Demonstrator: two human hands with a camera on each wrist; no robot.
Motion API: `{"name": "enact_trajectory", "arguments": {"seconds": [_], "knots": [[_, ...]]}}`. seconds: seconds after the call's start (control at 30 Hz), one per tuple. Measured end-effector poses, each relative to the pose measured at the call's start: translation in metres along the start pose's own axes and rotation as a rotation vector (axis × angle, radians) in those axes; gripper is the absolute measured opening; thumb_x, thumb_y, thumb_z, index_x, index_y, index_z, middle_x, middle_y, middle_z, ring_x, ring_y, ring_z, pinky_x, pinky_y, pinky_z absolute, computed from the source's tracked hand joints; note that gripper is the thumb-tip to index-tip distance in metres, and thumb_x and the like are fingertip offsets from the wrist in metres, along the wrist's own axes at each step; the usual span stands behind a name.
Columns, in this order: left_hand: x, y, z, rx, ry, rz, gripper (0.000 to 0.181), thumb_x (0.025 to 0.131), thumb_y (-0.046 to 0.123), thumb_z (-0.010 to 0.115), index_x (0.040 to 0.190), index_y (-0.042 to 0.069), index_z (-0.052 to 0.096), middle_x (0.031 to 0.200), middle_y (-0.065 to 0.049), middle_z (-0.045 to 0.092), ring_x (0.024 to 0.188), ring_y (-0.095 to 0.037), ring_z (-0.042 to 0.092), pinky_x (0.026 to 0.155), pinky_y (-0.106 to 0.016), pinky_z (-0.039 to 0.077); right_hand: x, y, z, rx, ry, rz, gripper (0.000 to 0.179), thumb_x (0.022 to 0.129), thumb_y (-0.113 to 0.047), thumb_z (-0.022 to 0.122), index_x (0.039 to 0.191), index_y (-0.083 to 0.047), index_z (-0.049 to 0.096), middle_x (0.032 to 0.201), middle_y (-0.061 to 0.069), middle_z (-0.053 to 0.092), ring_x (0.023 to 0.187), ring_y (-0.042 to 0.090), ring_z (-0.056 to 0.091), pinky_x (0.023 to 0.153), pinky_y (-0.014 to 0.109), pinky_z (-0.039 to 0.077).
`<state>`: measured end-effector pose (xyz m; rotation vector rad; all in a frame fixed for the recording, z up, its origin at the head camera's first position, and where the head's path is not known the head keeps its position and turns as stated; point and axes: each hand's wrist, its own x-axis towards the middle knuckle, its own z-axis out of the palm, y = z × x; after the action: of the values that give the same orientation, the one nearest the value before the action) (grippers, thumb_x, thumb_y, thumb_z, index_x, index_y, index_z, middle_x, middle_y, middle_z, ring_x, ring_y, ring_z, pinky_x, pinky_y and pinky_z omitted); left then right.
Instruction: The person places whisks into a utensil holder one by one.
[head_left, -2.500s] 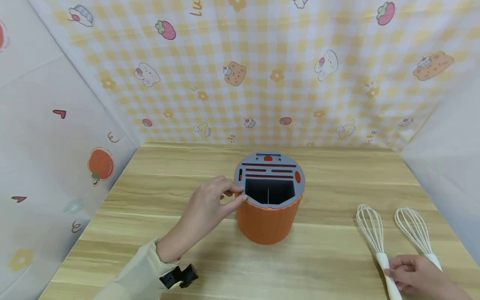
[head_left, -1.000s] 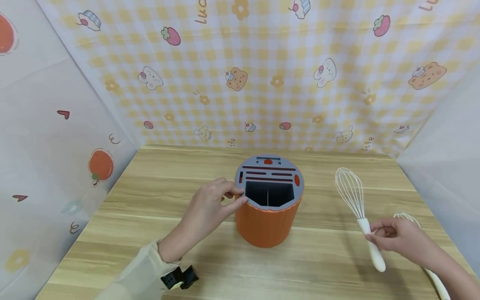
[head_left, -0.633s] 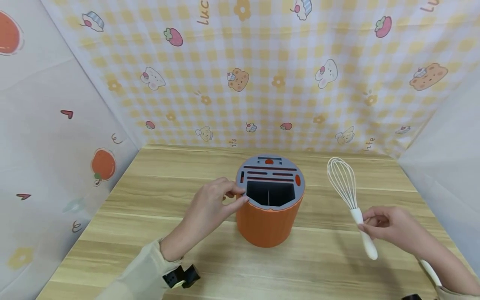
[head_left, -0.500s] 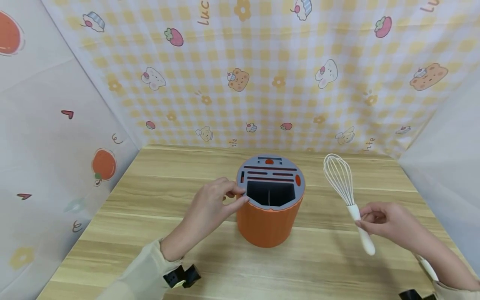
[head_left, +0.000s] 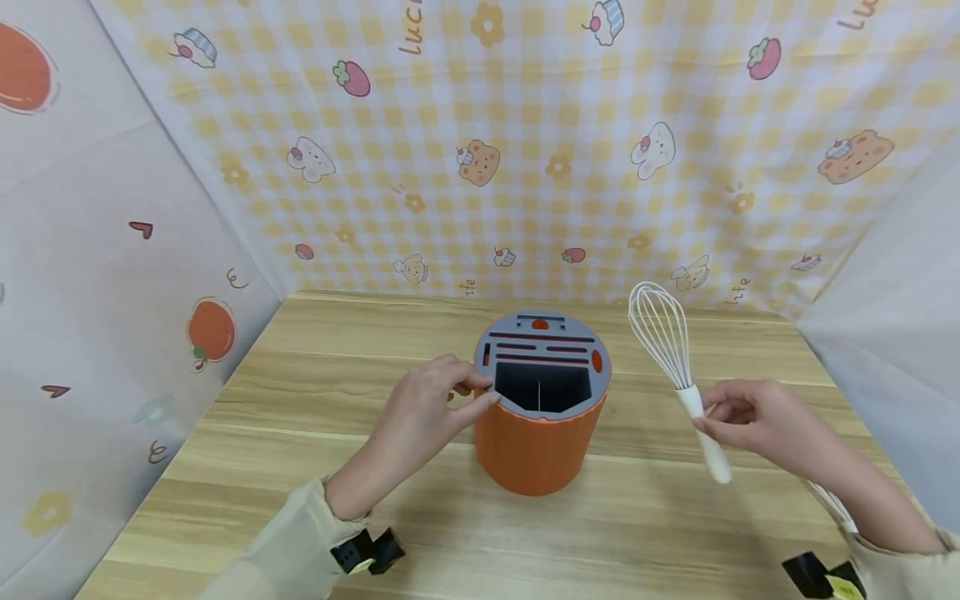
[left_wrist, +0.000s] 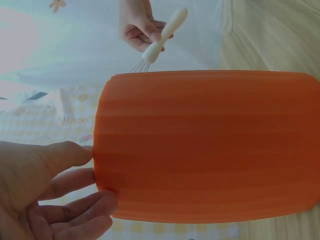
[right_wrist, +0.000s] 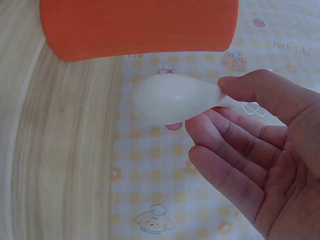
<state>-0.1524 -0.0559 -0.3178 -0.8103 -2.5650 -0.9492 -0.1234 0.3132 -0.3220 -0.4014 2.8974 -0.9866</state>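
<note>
In the head view, an orange utensil holder [head_left: 532, 454] with a grey slotted lid stands upright on the wooden table. My left hand [head_left: 427, 408] pinches the left side of its rim between thumb and fingers; the left wrist view shows the fingertips [left_wrist: 107, 192] against the orange wall. A white whisk [head_left: 703, 417] is held up by my right hand [head_left: 768, 421], thumb and fingers pinching its handle, wires upward. It hangs above the table, right of the holder and apart from it. In the right wrist view the handle's rounded end [right_wrist: 170, 97] faces the camera.
A second white whisk [head_left: 832, 504] lies on the table at the right, mostly hidden by my right forearm. Behind the wooden table [head_left: 360, 333] hangs a yellow checked cloth [head_left: 525, 108]. Pale side walls [head_left: 97, 275] stand at left and right.
My right hand has picked up the whisk from the table at the right and carried it up and left toward the holder. My left hand has stayed on the rim.
</note>
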Motion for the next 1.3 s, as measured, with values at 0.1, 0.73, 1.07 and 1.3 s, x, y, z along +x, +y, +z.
{"name": "enact_trajectory", "arguments": {"seconds": [0.1,0.73,1.07,1.3], "knots": [[0.000,0.000,0.000,-0.002,0.000,0.002,0.013,0.077,0.019,0.074,0.089,0.013,0.072,0.083,0.006,0.063,0.075,-0.007,0.056,0.064,-0.024,0.050,0.004,-0.005,-0.001,-0.015,0.015,-0.025,0.014,0.084,-0.014,0.067,0.093,-0.003,0.064,0.071,-0.007,0.063,0.064,0.005,0.060,0.056,0.025,0.049],[0.000,0.001,0.001,-0.006,0.007,-0.007,0.013,0.077,0.019,0.075,0.088,0.013,0.072,0.083,0.005,0.064,0.075,-0.008,0.056,0.064,-0.026,0.051,0.024,-0.041,-0.013,-0.020,0.091,-0.114,0.011,0.083,-0.014,0.068,0.090,-0.005,0.066,0.071,-0.007,0.065,0.063,0.006,0.060,0.055,0.024,0.048],[0.000,0.002,0.001,-0.031,-0.007,-0.041,0.012,0.078,0.018,0.074,0.089,0.013,0.073,0.084,0.005,0.064,0.076,-0.007,0.056,0.063,-0.023,0.050,0.036,-0.060,-0.019,0.000,0.119,-0.132,0.015,0.083,-0.015,0.069,0.093,-0.004,0.067,0.074,-0.003,0.066,0.065,0.007,0.062,0.055,0.023,0.047],[0.000,0.002,0.000,-0.040,0.001,-0.030,0.012,0.078,0.018,0.074,0.088,0.013,0.073,0.083,0.007,0.064,0.075,-0.007,0.056,0.063,-0.025,0.051,0.046,-0.074,-0.020,0.005,0.157,-0.189,0.016,0.082,-0.014,0.069,0.094,-0.003,0.067,0.075,-0.001,0.067,0.064,0.007,0.062,0.055,0.022,0.048]]}}
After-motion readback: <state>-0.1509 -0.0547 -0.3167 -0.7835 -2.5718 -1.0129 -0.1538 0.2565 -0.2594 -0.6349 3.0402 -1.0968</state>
